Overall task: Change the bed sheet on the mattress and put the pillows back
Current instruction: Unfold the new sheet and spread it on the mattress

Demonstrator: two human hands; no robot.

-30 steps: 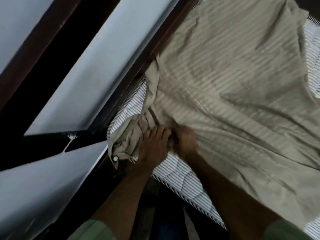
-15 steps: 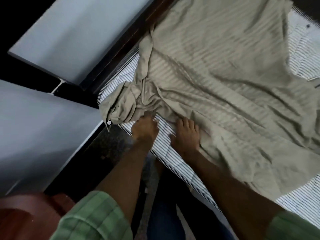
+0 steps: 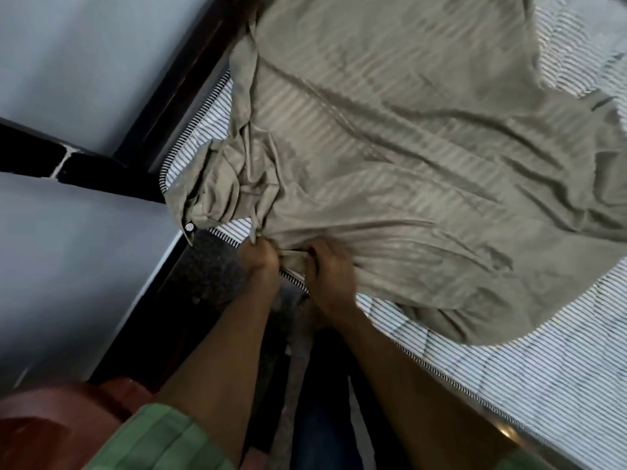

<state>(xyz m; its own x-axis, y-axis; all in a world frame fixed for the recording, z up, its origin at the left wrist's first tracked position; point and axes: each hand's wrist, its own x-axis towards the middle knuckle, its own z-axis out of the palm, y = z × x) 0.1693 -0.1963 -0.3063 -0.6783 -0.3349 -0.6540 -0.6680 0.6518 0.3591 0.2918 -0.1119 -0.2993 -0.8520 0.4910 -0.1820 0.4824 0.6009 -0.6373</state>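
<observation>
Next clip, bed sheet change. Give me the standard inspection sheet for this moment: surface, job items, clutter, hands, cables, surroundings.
Surface: striped mattress, bare along its near edge and far right corner.
Job's things: beige striped sheet lies crumpled over most of the mattress, bunched at the near left corner; pillows not in view.
Clutter: nothing seen on the mattress.
Hands: left hand and right hand both grip the sheet's near edge at the mattress edge.
Cables: nothing seen.
Surroundings: dark wooden bed frame against grey wall panels; reddish-brown object at lower left, too cropped to identify.

Sheet (image 3: 407, 147) lies bunched on mattress (image 3: 509, 385) corner.
</observation>
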